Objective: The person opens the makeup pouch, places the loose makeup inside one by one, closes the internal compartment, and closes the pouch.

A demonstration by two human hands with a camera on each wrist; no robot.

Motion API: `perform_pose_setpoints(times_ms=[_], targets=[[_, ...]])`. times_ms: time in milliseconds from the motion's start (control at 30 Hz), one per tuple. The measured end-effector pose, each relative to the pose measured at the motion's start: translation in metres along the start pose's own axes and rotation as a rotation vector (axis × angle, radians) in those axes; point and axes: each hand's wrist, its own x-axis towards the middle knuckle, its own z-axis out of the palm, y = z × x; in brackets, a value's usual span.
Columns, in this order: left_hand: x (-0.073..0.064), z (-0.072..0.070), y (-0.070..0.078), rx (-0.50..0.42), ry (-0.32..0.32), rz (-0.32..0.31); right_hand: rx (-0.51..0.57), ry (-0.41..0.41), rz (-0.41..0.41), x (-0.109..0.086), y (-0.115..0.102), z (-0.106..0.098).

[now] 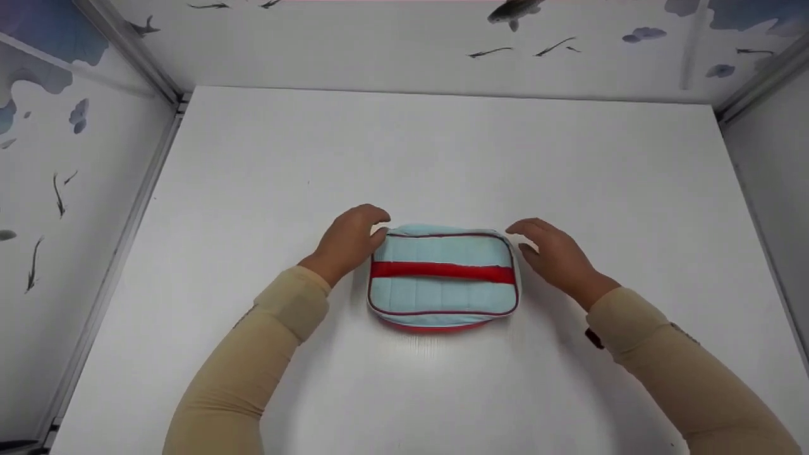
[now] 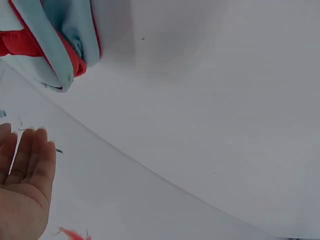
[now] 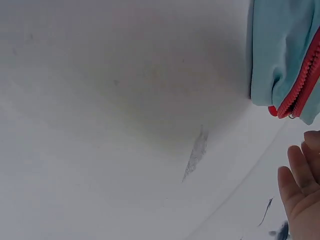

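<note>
A light blue zippered pouch (image 1: 442,297) with dark red piping and a red strap (image 1: 442,271) across its top lies on the white table. My left hand (image 1: 349,240) is beside its far left corner, fingers relaxed and thumb close to the edge; whether it touches cannot be told. Off the far right corner, my right hand (image 1: 548,251) is held with loosely bent fingers, a small gap from the pouch. In the right wrist view a red zipper (image 3: 302,80) runs along the pouch's side. The left wrist view shows the left fingers (image 2: 37,155) extended, holding nothing.
The white table (image 1: 303,158) reaches back to a white wall panel (image 1: 379,50) printed with fish and plants. Another printed panel (image 1: 95,208) borders the left side, and a plain one (image 1: 771,158) the right. A grey scuff (image 3: 196,152) shows in the right wrist view.
</note>
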Motion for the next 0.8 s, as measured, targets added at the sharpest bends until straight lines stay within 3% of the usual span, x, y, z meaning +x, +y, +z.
perform_pose_setpoints(times_ms=[233, 533, 800], targets=[[0.022, 0.004, 0.020, 0.029, -0.113, 0.001, 0.083, -0.126, 0.079, 0.021, -0.001, -0.007], [0.044, 0.014, 0.040, 0.073, -0.163, 0.072, 0.105, -0.265, 0.086, 0.043, -0.004, -0.009], [0.054, 0.021, 0.056, 0.109, -0.236, 0.050, 0.079, -0.355, 0.099, 0.055, -0.010, -0.009]])
